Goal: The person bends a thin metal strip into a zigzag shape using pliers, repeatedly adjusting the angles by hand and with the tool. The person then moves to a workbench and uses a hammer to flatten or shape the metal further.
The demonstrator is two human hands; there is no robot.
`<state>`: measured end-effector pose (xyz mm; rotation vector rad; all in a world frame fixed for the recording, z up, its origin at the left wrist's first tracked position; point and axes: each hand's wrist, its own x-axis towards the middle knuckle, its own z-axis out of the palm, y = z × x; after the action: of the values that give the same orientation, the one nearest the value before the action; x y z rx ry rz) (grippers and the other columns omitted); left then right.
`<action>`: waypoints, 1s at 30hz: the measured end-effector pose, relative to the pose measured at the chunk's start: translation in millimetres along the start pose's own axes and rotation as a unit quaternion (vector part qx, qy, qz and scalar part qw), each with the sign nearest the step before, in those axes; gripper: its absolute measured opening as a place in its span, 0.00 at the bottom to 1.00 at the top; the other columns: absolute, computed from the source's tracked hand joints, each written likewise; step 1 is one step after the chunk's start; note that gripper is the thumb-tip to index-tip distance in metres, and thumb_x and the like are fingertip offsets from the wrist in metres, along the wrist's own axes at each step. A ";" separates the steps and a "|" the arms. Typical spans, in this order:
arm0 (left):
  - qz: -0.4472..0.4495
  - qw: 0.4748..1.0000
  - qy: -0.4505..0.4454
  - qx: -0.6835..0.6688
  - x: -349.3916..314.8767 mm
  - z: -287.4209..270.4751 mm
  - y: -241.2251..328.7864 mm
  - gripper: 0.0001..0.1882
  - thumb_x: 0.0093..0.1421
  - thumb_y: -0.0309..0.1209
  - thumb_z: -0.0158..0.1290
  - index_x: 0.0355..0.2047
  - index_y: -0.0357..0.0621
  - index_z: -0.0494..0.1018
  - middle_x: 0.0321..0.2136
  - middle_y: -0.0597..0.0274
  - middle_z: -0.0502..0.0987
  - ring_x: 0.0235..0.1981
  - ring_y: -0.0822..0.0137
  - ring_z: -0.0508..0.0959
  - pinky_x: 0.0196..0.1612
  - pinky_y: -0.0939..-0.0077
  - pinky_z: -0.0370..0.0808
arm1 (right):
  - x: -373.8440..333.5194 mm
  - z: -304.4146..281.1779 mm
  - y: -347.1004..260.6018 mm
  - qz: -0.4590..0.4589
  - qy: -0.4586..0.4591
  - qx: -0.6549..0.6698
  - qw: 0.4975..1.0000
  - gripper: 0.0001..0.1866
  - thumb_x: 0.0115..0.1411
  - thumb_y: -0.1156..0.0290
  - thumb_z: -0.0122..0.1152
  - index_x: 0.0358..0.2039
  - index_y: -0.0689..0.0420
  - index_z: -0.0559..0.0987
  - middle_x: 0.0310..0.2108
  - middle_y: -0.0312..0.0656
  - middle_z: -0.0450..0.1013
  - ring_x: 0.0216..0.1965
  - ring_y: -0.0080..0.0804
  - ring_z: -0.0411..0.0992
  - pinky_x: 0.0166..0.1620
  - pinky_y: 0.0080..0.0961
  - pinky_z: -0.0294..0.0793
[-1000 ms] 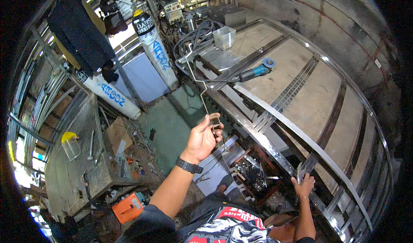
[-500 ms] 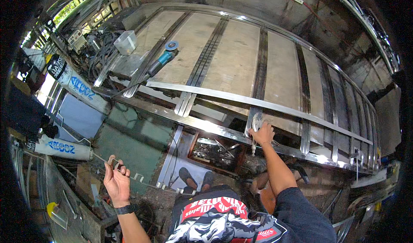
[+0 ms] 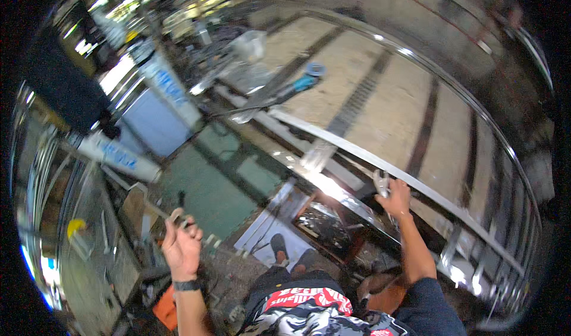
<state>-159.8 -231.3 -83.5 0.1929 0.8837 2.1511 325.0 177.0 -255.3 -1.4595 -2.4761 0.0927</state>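
Observation:
My left hand (image 3: 181,247), with a dark band at the wrist, is raised at the lower left with its fingers curled in a pinch. A thin bent metal rod (image 3: 143,194) runs up to those fingers, and motion blur hides its exact shape. My right hand (image 3: 395,199) reaches forward to the near side of a metal frame. Its fingers close on a silvery metal clamp (image 3: 381,183), seen beside the long flat metal bar (image 3: 357,150) that lies across the frame's ribs. The fingers partly cover the clamp.
A teal angle grinder (image 3: 303,85) lies on the frame at the far left, its cord trailing. Two pale gas cylinders (image 3: 119,156) lie at the left. Near my feet stands a shallow tray (image 3: 324,223) of metal scraps. A workbench (image 3: 89,241) is at the lower left.
My view has swung left, so the frame and grinder sit further right in the picture. Blur has grown. Both hands keep much the same hold, the right one still at the clamp.

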 end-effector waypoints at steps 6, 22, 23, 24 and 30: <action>0.034 0.999 0.005 -0.016 5.7 1.2 10.0 0.24 0.75 0.47 0.53 0.59 0.41 0.74 0.43 0.54 0.78 0.35 0.66 0.71 0.42 0.68 0.70 | 67.2 -5.1 -74.3 0.081 -0.036 0.156 0.984 0.30 0.52 0.55 0.77 0.46 0.67 0.83 0.44 0.64 0.81 0.48 0.63 0.78 0.53 0.51 0.76; 0.382 0.875 0.297 0.028 -38.8 -140.9 83.3 0.21 0.79 0.46 0.47 0.58 0.43 0.73 0.42 0.63 0.79 0.44 0.67 0.79 0.44 0.71 0.75 | 34.5 86.3 -308.0 -0.018 -0.168 0.423 0.890 0.23 0.62 0.68 0.75 0.52 0.69 0.81 0.44 0.41 0.78 0.44 0.31 0.71 0.52 0.32 0.73; 0.387 0.868 0.308 0.044 -44.2 -158.0 93.4 0.20 0.79 0.46 0.47 0.58 0.44 0.73 0.43 0.63 0.79 0.43 0.69 0.80 0.44 0.72 0.76 | 32.2 84.0 -335.4 -0.016 -0.138 0.414 0.900 0.23 0.62 0.69 0.75 0.52 0.69 0.81 0.43 0.40 0.78 0.44 0.31 0.72 0.51 0.32 0.73; 0.400 0.851 0.332 0.077 -49.6 -170.7 105.2 0.20 0.79 0.48 0.48 0.56 0.45 0.73 0.45 0.63 0.78 0.42 0.70 0.78 0.42 0.73 0.74 | 35.2 74.2 -363.9 -0.003 -0.151 0.387 0.909 0.22 0.61 0.69 0.76 0.52 0.69 0.81 0.42 0.40 0.79 0.43 0.32 0.73 0.52 0.32 0.74; 0.448 0.752 0.474 0.095 -90.3 -257.2 149.7 0.22 0.79 0.50 0.46 0.59 0.48 0.72 0.41 0.64 0.79 0.43 0.68 0.79 0.48 0.67 0.76 | 82.1 110.0 -474.7 -0.174 -0.150 0.348 0.909 0.28 0.57 0.58 0.77 0.45 0.70 0.81 0.41 0.52 0.80 0.41 0.45 0.76 0.50 0.41 0.74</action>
<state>-293.8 -499.8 -164.9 -0.5749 1.8721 3.0913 -144.6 23.4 -256.0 -0.7313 -2.4724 1.0737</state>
